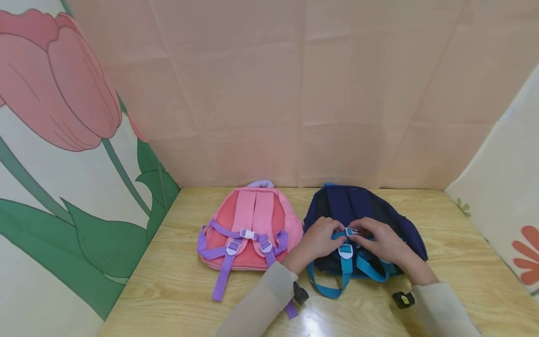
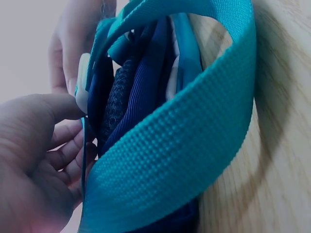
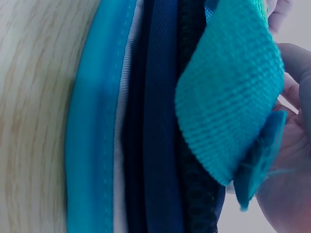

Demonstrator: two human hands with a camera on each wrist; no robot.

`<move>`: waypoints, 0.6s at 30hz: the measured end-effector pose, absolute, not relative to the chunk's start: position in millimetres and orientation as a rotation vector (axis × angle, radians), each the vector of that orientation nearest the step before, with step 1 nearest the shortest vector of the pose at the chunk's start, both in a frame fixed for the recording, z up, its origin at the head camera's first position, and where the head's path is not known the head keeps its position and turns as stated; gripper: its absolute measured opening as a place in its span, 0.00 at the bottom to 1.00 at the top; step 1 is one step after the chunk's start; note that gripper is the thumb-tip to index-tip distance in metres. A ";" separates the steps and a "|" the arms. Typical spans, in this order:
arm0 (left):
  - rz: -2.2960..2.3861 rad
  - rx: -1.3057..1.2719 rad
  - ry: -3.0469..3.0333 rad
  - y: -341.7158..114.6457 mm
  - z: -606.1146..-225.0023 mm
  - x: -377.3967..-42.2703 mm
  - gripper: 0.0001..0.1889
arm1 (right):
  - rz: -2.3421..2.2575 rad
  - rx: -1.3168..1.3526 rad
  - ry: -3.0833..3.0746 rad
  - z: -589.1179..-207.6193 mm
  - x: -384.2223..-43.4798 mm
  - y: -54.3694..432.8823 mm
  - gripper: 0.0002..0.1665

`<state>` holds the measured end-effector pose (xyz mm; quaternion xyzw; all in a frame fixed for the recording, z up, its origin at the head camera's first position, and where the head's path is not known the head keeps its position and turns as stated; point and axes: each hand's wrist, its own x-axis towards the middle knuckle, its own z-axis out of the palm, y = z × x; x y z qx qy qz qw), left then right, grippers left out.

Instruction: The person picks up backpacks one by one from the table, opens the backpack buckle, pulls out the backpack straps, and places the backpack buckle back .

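Note:
A navy backpack [image 1: 345, 201] lies on its front with its shoulder straps facing up. Over its middle, my left hand [image 1: 322, 238] pinches the teal strap beside a small white chest-strap buckle [image 1: 349, 231]. From the other side my right hand [image 1: 381, 239] grips the buckle's right end between thumb and fingers. Below the hands sits a white strap adjuster [image 1: 345, 252], and a loop of teal webbing [image 1: 330, 292] hangs onto the table. In the left wrist view this webbing [image 2: 180, 131] covers part of the bag. The right wrist view shows a loose teal strap end [image 3: 260, 155] near the palm.
To the left lies a pink backpack [image 1: 246, 196] with purple straps, its white chest buckle [image 1: 247, 234] fastened across. Both bags rest on a wooden table [image 1: 168, 290]. A plain pinkish backdrop [image 1: 294, 93] rises behind it, with flower-printed panels at both sides.

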<state>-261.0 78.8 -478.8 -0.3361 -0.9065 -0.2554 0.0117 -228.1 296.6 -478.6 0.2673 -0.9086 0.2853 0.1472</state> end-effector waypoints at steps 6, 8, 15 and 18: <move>-0.804 -1.069 -2.804 78.0 -479.1 -262.1 0.13 | 0.797 0.783 -2.593 -478.8 -229.2 298.0 0.13; -0.810 -1.074 -2.797 78.2 -479.2 -262.0 0.14 | 0.796 0.778 -2.597 -479.0 -229.4 298.2 0.13; -0.842 -1.089 -2.774 79.7 -478.8 -260.8 0.14 | 0.824 0.777 -2.610 -478.6 -229.1 298.5 0.14; -0.844 -1.092 -2.763 79.8 -477.6 -260.0 0.14 | 0.812 0.784 -2.599 -477.3 -229.1 298.8 0.14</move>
